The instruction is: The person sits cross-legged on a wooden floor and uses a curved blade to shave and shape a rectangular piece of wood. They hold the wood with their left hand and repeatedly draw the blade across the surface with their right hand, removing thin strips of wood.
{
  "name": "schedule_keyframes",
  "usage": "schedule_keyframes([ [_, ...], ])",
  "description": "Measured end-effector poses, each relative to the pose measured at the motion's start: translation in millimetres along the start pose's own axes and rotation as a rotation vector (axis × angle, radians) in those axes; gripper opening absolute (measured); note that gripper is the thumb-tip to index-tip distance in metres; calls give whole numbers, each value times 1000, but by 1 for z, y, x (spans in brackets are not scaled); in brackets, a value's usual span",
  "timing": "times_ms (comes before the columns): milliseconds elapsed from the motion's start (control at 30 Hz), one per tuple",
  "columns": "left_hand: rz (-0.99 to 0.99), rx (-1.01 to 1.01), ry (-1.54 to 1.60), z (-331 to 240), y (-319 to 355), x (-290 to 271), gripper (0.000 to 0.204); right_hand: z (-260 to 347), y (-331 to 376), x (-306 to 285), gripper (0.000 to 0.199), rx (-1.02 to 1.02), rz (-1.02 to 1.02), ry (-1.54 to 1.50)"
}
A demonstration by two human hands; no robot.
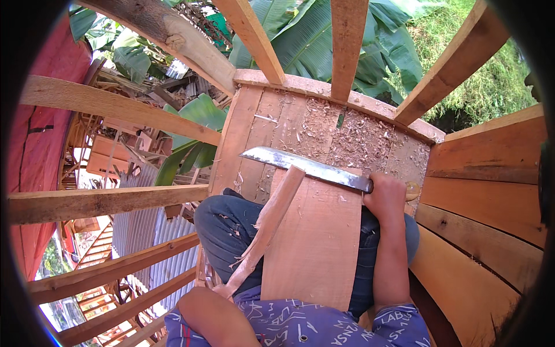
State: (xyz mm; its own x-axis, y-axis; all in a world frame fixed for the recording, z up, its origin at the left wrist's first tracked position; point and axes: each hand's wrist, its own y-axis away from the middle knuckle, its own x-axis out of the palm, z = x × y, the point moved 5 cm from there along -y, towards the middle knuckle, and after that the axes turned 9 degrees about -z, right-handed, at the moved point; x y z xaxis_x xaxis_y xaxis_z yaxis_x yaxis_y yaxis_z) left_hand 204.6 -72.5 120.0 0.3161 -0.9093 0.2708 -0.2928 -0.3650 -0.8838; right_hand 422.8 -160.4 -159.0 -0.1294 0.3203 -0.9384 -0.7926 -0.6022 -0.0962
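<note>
My right hand (pixel 385 196) is wrapped round the dark handle of a machete (pixel 306 165), whose long blade points left. The blade crosses at the upper end of a roughly carved wooden stick (pixel 270 220); whether they touch I cannot tell. Splintered shavings cling to the stick's left side as it slants down toward my left arm (pixel 215 318). My left hand is hidden near the stick's lower end, so its fingers do not show. Under the stick's upper part, a wide flat board (pixel 315 248) lies across my lap between my bent knees.
Wood shavings (pixel 361 136) are scattered over the plank platform (pixel 245 115) ahead, which has a raised far edge. Wooden slats (pixel 110 203) stand around me on the left and front. A plank wall (pixel 491 150) rises on the right. Banana leaves (pixel 306 46) hang beyond the slats.
</note>
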Motion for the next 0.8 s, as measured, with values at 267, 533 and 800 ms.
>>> schedule_keyframes([
  [267, 60, 410, -105, -14, 0, 8, 39, -5, 4, 7, 13, 9, -28, -8],
  [533, 50, 594, -66, -29, 7, 5, 39, -4, 0, 12, 12, -12, -17, -15],
  [800, -19, 695, -198, -18, 8, 10, 39, -9, 0, 11, 11, 16, 12, -3],
])
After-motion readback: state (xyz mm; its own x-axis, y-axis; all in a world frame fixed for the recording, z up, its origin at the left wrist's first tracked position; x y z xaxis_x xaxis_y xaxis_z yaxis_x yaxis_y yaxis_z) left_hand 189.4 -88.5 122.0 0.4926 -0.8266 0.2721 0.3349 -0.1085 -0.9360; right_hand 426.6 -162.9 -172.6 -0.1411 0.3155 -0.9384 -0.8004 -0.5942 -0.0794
